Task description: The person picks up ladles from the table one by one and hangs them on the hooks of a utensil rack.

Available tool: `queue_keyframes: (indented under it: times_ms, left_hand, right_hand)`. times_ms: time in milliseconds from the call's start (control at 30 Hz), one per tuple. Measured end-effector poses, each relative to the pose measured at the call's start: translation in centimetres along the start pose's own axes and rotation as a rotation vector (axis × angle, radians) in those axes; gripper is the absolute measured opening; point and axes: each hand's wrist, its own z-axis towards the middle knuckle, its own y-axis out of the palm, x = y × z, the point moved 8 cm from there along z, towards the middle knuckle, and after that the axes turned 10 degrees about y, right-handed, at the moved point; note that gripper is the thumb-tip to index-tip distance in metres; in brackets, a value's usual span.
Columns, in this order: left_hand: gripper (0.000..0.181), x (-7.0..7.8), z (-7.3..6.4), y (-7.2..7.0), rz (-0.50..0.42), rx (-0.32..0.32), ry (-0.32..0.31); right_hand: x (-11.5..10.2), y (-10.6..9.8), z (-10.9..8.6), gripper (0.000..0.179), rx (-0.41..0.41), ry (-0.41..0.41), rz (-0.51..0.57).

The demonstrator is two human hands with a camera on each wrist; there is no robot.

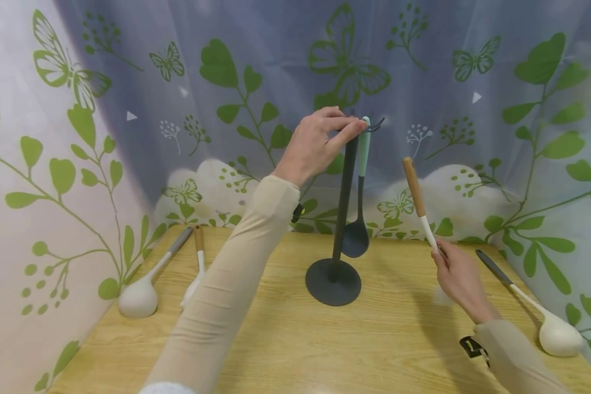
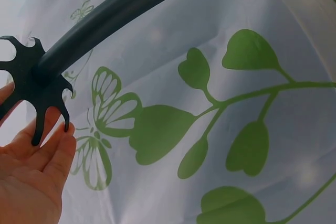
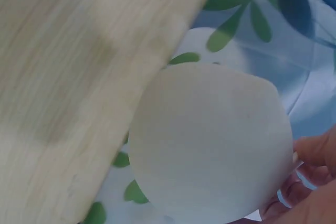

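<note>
Standing upright mid-table, the dark rack (image 1: 343,208) is being touched at its hooked top by the left hand's (image 1: 315,145) nearly straight fingers; the right hand (image 1: 457,276) is gripping a white spoon (image 1: 420,205), wooden handle pointing up. No writing is readable.

Head view: right hand (image 1: 457,276) covers the head of the wooden-handled utensil (image 1: 416,191), so its shape can't be told there. Right wrist view shows a blurred white rounded head (image 3: 210,145), handle out of frame, fingers cut off at 4 o'clock. Left wrist view: left hand (image 2: 31,177) cropped at 7 o'clock; stand pole (image 2: 121,9) runs off at 12 o'clock.
</note>
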Motion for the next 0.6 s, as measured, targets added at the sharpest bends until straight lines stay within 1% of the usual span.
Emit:
queue_keyframes:
  times_ms: [100,300,600]
  left_hand:
    - [0.036,0.3,-0.1,-0.1,-0.011,0.020,0.032]
    - [0.037,0.4,-0.1,0.0,-0.011,0.022,0.038]
    - [0.036,0.4,-0.1,-0.2,-0.012,0.031,0.042]
  right_hand:
    - [-0.9,0.0,0.3,0.030,-0.013,0.014,0.017]
    - [-2.2,0.2,0.7,0.027,0.003,0.004,0.054]
    - [-2.5,0.8,0.8,0.031,-0.021,0.016,0.074]
